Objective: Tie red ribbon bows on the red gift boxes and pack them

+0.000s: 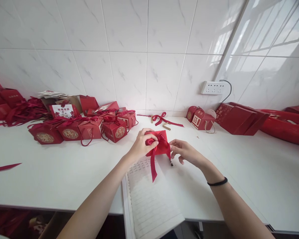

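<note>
A bright red square piece [151, 136], a small box or a folded card, lies over the top of an open notebook [151, 202]. It bears a red ribbon bow [161, 141], one tail hanging over the lined page. The fingers of my left hand [142, 144] are closed on the bow at its left side and press near its knot. My right hand [183, 151] has its thumb and index finger at the ribbon's right side, seemingly pinching it, with the other fingers curled loosely. Below that tail, the dark tip of a pen [171, 163] shows.
Red gift boxes with ribbons [91, 128] stand at left, near a ribbon heap [31, 109]. Behind my hands lie a loose bow [161, 118] and a gold-coloured clip [166, 126]. Small boxes [203, 120], bigger red boxes [239, 118] and a red basin [281, 127] stand right.
</note>
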`<action>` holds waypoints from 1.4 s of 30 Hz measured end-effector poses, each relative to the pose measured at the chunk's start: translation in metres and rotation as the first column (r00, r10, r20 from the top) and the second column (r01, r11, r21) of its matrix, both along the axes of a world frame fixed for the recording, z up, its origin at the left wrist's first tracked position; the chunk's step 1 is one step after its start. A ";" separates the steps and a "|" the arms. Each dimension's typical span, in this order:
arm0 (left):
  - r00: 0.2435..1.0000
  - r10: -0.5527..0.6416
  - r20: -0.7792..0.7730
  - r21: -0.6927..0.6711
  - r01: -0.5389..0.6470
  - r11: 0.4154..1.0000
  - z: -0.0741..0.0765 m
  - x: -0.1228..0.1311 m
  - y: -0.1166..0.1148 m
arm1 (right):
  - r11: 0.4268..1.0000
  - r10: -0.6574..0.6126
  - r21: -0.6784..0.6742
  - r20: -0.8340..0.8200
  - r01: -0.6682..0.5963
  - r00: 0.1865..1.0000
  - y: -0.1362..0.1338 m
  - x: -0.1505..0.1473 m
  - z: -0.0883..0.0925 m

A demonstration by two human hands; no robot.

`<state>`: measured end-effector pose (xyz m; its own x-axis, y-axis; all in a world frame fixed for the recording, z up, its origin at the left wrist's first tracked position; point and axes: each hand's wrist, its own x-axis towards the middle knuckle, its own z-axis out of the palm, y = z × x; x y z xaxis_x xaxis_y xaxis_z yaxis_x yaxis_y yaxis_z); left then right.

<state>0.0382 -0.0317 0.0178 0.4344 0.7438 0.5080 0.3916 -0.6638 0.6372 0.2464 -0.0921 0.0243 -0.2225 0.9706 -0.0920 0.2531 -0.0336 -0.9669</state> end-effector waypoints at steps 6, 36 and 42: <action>1.000 -0.009 -0.008 0.011 0.009 1.000 0.001 -0.001 0.000 | 0.995 0.066 -0.078 0.011 -0.065 0.998 -0.003 -0.005 0.002; 0.984 -0.030 0.174 0.036 0.024 0.999 -0.008 0.002 -0.002 | 0.756 -0.399 0.603 0.116 0.254 0.910 0.010 -0.037 -0.001; 0.982 0.070 0.174 0.189 -0.103 0.977 -0.017 0.008 -0.007 | 0.822 -0.404 0.440 0.005 0.361 0.915 0.005 -0.035 -0.007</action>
<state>0.0464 -0.0383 0.0003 0.2708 0.6537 0.7067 0.3531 -0.7504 0.5588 0.2117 -0.0876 0.0176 0.1634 0.9250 0.3431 0.3950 0.2573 -0.8819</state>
